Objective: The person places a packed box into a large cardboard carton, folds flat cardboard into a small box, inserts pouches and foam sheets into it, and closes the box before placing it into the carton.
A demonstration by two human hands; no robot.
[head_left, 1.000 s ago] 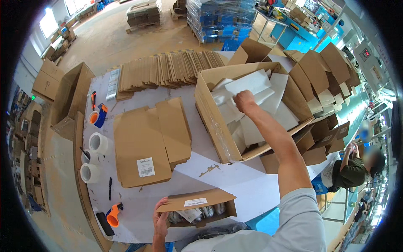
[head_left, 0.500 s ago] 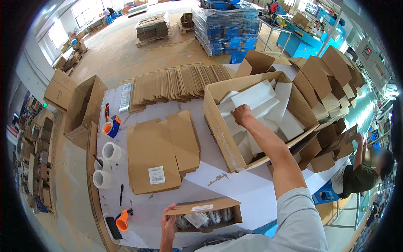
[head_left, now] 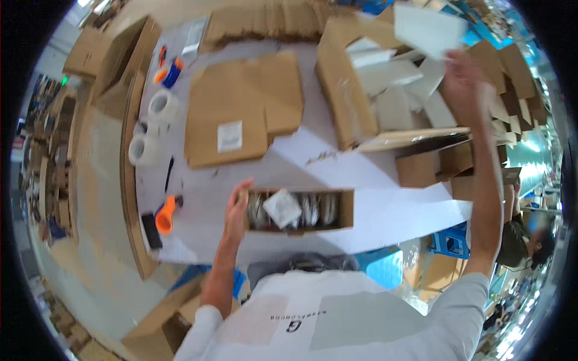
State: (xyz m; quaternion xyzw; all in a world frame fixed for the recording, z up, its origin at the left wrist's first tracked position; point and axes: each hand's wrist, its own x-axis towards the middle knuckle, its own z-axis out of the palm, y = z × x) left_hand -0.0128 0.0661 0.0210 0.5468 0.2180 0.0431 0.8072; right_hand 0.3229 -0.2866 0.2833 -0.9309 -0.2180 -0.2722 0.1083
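Nearby, our left hand [head_left: 235,209] curls, half closed, round the left end of the narrow carton [head_left: 347,209] on the table [head_left: 388,207], likely steadying it; our blurred right hand [head_left: 462,71] seems pinched on a white sheet [head_left: 428,30], presumably held high to clear the big box [head_left: 343,99]

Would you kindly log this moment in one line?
left hand: holds small carton at left end; right hand: holds white sheet, raised; small carton: shiny items, white packet inside; large carton: white sheets inside
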